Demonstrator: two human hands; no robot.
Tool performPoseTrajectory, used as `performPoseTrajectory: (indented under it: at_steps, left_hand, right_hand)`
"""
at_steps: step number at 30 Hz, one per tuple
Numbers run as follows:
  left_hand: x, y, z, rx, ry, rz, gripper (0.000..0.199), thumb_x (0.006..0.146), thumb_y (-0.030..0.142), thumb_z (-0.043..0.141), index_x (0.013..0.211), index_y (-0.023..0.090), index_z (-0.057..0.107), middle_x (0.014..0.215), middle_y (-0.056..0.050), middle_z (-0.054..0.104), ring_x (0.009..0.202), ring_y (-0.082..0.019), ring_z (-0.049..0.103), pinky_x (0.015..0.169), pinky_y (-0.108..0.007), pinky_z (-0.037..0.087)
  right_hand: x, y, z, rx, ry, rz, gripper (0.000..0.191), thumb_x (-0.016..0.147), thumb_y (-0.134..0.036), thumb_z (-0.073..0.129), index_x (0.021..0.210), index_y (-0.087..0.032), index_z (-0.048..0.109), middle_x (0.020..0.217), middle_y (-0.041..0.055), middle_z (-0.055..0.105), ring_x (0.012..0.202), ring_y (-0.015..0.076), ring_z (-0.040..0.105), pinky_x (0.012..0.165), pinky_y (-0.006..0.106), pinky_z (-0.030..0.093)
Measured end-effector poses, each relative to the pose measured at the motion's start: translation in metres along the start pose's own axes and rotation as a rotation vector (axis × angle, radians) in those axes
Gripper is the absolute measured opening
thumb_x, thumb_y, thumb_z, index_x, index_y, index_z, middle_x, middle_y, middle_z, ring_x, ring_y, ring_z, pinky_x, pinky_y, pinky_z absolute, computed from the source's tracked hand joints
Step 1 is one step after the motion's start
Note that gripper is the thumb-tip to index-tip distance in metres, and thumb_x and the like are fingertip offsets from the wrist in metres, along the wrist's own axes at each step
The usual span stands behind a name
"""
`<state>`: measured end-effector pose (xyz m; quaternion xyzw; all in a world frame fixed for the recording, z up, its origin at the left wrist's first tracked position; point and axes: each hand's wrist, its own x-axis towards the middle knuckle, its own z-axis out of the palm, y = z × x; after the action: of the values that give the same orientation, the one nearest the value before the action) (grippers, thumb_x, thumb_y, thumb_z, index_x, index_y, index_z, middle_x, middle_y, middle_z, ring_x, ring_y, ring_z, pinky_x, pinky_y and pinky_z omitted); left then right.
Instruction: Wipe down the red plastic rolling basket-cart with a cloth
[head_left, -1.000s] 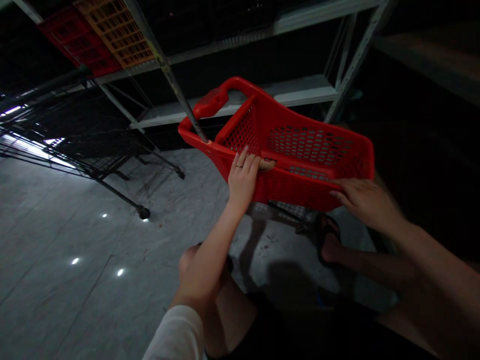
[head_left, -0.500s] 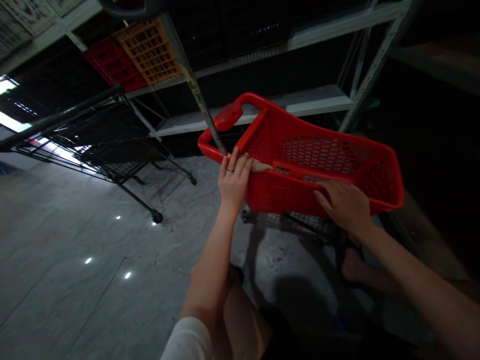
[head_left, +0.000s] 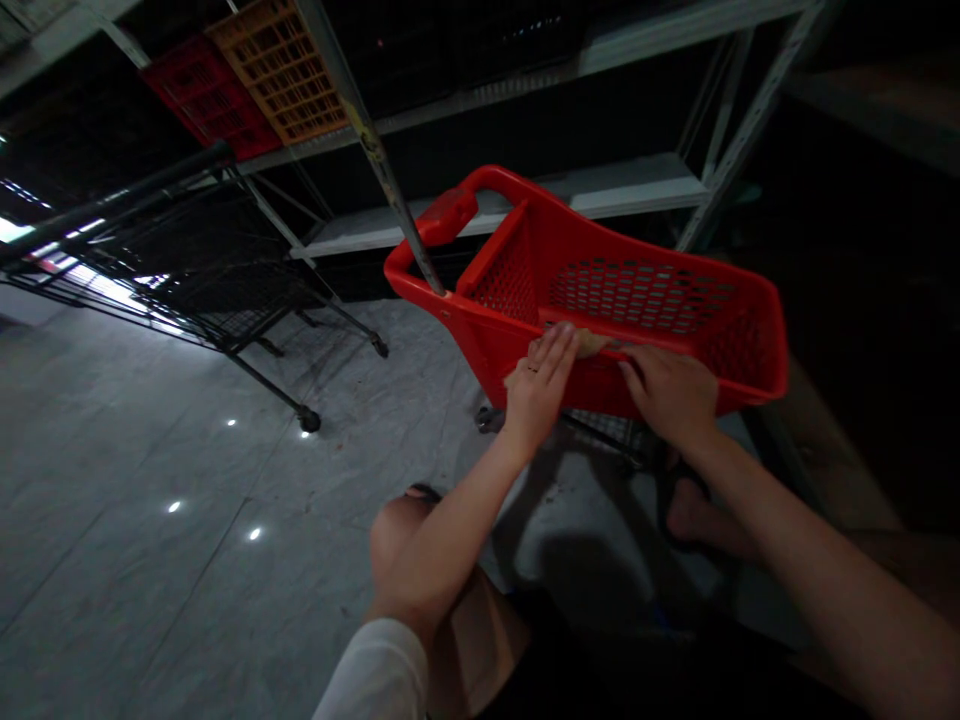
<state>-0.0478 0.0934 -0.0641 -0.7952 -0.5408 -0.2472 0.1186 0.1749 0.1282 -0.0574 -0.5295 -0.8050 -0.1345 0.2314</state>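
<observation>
A red plastic shopping cart (head_left: 480, 335) stands in front of me, its handle at the left. My left hand (head_left: 541, 375) presses a tan cloth (head_left: 591, 343) onto the cart's near rim, its fingers together over it. Close by on the right, my right hand (head_left: 667, 392) grips the same rim, fingers over the top and thumb on the outer side. Its fingertips are partly hidden behind the rim.
A dark wire cart (head_left: 187, 270) stands at the left. Behind are a metal shelf (head_left: 630, 187), a red crate (head_left: 214, 95) and an orange crate (head_left: 279, 70). A metal pole (head_left: 382, 165) slants down to the red cart's handle.
My left hand and the cloth have slid right along the near rim, away from the handle and closer to my right hand. My right hand stays on the rim.
</observation>
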Motion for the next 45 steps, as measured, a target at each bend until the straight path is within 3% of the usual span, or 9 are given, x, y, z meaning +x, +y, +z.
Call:
performPoseTrajectory:
  at_steps: [3, 6, 13, 19, 25, 30, 35, 39, 45]
  left_hand:
    - [-0.001, 0.004, 0.006, -0.071, -0.082, 0.146, 0.062, 0.113, 0.013, 0.02, 0.169, 0.022, 0.044, 0.177, -0.001, 0.04, 0.169, -0.015, 0.026, 0.146, -0.032, 0.023]
    - [-0.002, -0.029, -0.006, -0.151, -0.121, 0.137, 0.061, 0.114, 0.018, 0.022, 0.172, 0.028, 0.039, 0.178, 0.005, 0.036, 0.17, -0.015, 0.029, 0.147, -0.037, 0.024]
    - [-0.021, -0.095, -0.033, -0.054, 0.279, -0.423, 0.068, 0.111, 0.013, 0.026, 0.175, 0.032, 0.021, 0.184, 0.007, 0.021, 0.175, -0.022, 0.012, 0.146, -0.059, 0.022]
    - [-0.039, -0.042, 0.031, -0.057, 0.034, -0.41, 0.068, 0.102, 0.0, 0.029, 0.168, 0.012, 0.041, 0.179, -0.018, 0.034, 0.168, -0.031, 0.034, 0.133, -0.048, 0.049]
    - [-0.044, -0.002, 0.063, -0.064, -0.177, -0.136, 0.061, 0.105, 0.003, 0.037, 0.162, 0.012, 0.055, 0.174, -0.018, 0.046, 0.166, -0.028, 0.038, 0.137, -0.042, 0.042]
    - [-0.039, -0.059, 0.03, -0.102, -0.178, 0.051, 0.05, 0.113, 0.011, 0.035, 0.156, 0.014, 0.06, 0.169, -0.012, 0.056, 0.168, -0.021, 0.036, 0.144, -0.045, 0.029]
    - [-0.04, -0.11, 0.005, -0.044, -0.051, -0.348, 0.049, 0.111, 0.01, 0.039, 0.158, 0.008, 0.053, 0.171, -0.019, 0.05, 0.168, -0.028, 0.036, 0.142, -0.056, 0.029]
    - [-0.041, -0.076, 0.02, -0.081, -0.041, -0.444, 0.059, 0.108, 0.008, 0.042, 0.166, 0.004, 0.04, 0.177, -0.025, 0.037, 0.169, -0.033, 0.033, 0.137, -0.058, 0.039]
    - [-0.048, 0.009, 0.063, -0.064, -0.177, -0.216, 0.066, 0.103, 0.004, 0.042, 0.168, 0.011, 0.043, 0.176, -0.026, 0.039, 0.168, -0.038, 0.036, 0.135, -0.07, 0.039]
  right_hand:
    - [0.0, -0.001, -0.005, 0.013, -0.065, -0.011, 0.033, 0.106, -0.029, 0.049, 0.117, -0.017, 0.078, 0.108, 0.014, 0.084, 0.093, 0.0294, 0.078, 0.08, 0.037, 0.053]
    - [-0.003, -0.002, -0.009, 0.04, -0.086, -0.068, 0.035, 0.106, -0.027, 0.048, 0.126, -0.015, 0.075, 0.118, 0.0147, 0.083, 0.101, 0.0288, 0.077, 0.087, 0.037, 0.054]
    - [-0.007, -0.012, -0.011, 0.049, -0.069, -0.031, 0.039, 0.106, -0.027, 0.048, 0.133, -0.015, 0.073, 0.123, 0.0154, 0.082, 0.107, 0.0314, 0.077, 0.089, 0.041, 0.054]
    - [-0.006, -0.018, -0.008, 0.039, -0.034, -0.013, 0.039, 0.105, -0.029, 0.048, 0.13, -0.014, 0.075, 0.119, 0.0165, 0.083, 0.104, 0.0304, 0.078, 0.085, 0.039, 0.051]
    - [-0.005, -0.018, -0.007, 0.046, 0.0, -0.045, 0.045, 0.105, -0.031, 0.042, 0.126, -0.012, 0.077, 0.113, 0.0175, 0.084, 0.1, 0.0301, 0.079, 0.083, 0.04, 0.05]
    - [-0.003, -0.016, -0.009, 0.063, -0.028, -0.026, 0.044, 0.103, -0.029, 0.044, 0.128, -0.011, 0.076, 0.117, 0.0188, 0.083, 0.103, 0.0315, 0.077, 0.085, 0.042, 0.05]
    - [-0.001, -0.028, -0.015, 0.059, -0.096, -0.012, 0.043, 0.105, -0.028, 0.043, 0.133, -0.015, 0.073, 0.123, 0.0166, 0.082, 0.107, 0.0307, 0.076, 0.089, 0.041, 0.049]
    - [-0.001, -0.042, -0.016, 0.069, -0.101, 0.011, 0.042, 0.104, -0.027, 0.047, 0.136, -0.014, 0.071, 0.125, 0.0165, 0.081, 0.108, 0.0305, 0.074, 0.091, 0.042, 0.048]
    - [-0.004, -0.05, -0.02, 0.076, -0.144, 0.0, 0.048, 0.099, -0.024, 0.051, 0.144, -0.015, 0.067, 0.129, 0.0161, 0.08, 0.113, 0.0309, 0.073, 0.096, 0.043, 0.048]
